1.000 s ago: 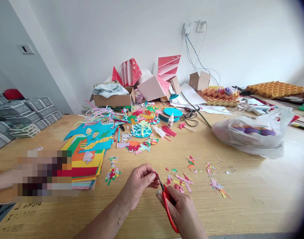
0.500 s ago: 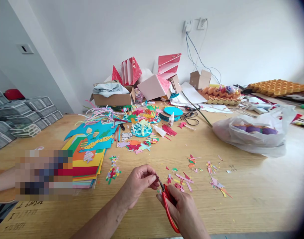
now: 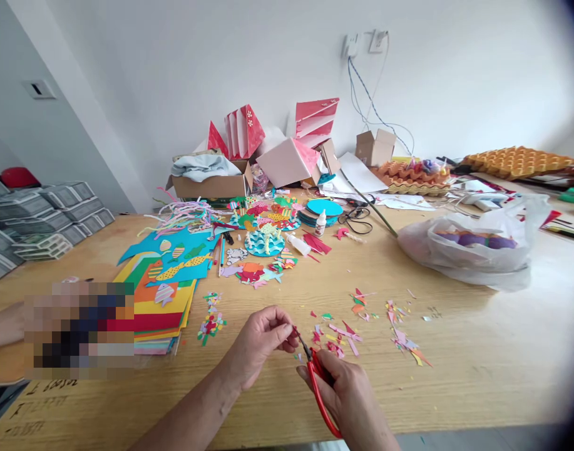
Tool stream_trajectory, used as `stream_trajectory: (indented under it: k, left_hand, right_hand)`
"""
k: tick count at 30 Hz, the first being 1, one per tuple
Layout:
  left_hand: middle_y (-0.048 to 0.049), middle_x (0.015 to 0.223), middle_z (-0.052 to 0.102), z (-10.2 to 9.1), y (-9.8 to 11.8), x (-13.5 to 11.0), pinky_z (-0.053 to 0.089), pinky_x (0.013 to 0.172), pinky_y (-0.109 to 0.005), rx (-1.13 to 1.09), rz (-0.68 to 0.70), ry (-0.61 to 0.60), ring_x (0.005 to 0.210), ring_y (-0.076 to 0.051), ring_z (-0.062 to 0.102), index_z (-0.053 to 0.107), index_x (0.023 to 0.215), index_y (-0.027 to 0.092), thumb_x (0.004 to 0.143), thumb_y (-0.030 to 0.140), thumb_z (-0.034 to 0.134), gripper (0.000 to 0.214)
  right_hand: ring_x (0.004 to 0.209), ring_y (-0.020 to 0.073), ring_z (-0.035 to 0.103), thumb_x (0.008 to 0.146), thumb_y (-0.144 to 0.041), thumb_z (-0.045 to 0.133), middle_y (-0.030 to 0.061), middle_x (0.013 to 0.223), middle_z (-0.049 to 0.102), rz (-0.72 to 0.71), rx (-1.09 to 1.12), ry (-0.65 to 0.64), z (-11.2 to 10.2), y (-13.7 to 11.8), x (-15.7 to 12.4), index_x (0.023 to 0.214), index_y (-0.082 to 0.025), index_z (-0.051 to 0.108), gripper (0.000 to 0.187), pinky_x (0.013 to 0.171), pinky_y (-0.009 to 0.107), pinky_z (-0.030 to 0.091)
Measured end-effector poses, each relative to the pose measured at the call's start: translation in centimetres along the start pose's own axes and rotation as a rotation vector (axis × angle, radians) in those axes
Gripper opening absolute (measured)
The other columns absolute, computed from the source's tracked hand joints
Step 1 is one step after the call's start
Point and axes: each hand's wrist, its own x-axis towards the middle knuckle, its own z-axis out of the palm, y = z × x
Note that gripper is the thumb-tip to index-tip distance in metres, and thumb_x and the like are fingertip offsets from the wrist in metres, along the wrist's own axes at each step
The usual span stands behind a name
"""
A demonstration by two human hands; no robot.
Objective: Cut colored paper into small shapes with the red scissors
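Note:
My right hand (image 3: 350, 398) grips red-handled scissors (image 3: 318, 382), whose dark blades point up and left toward my other hand. My left hand (image 3: 261, 341) is pinched on a tiny red paper scrap (image 3: 295, 330) held right at the blade tips. Both hands hover low over the wooden table (image 3: 456, 376) near its front edge. Small coloured paper cuttings (image 3: 338, 335) lie scattered just beyond the scissors.
A stack of coloured paper sheets (image 3: 162, 307) lies left, with paper fish and cut-outs (image 3: 263, 244) behind it. A glue bottle (image 3: 320, 223), cardboard boxes (image 3: 211, 185), and a plastic bag (image 3: 474, 247) sit farther back. Another person's arm (image 3: 5, 326) rests at far left beside grey trays (image 3: 37, 222).
Both hands stay close together at the scissors; my view has shifted slightly, and the blades look a little more closed on the scrap.

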Motion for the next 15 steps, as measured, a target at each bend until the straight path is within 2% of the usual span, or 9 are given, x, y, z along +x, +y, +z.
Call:
stream_trajectory:
  k: [8,15]
  left_hand:
    - [-0.0014,0.062,0.060,0.30,-0.45,-0.09,0.043,0.060,-0.024,-0.020,0.010,0.018,0.060,-0.012,0.054,0.055,0.068,0.013,0.066,0.029,0.064,0.018]
    - [-0.0012,0.062,0.060,-0.17,-0.80,0.03,0.043,0.061,-0.024,0.022,0.003,-0.027,0.059,-0.011,0.054,0.056,0.069,0.012,0.068,0.028,0.062,0.017]
  right_hand:
    - [0.040,0.0088,0.034,0.078,-0.047,0.040,-0.0056,0.045,0.035,0.039,0.029,-0.031,-0.29,-0.31,0.18,0.054,-0.021,0.027,0.037,0.041,0.018,0.026]
    - [0.041,0.0091,0.034,0.077,-0.046,0.042,-0.0058,0.046,0.035,0.051,0.048,-0.030,-0.14,-0.47,0.08,0.055,-0.022,0.027,0.036,0.042,0.018,0.026]
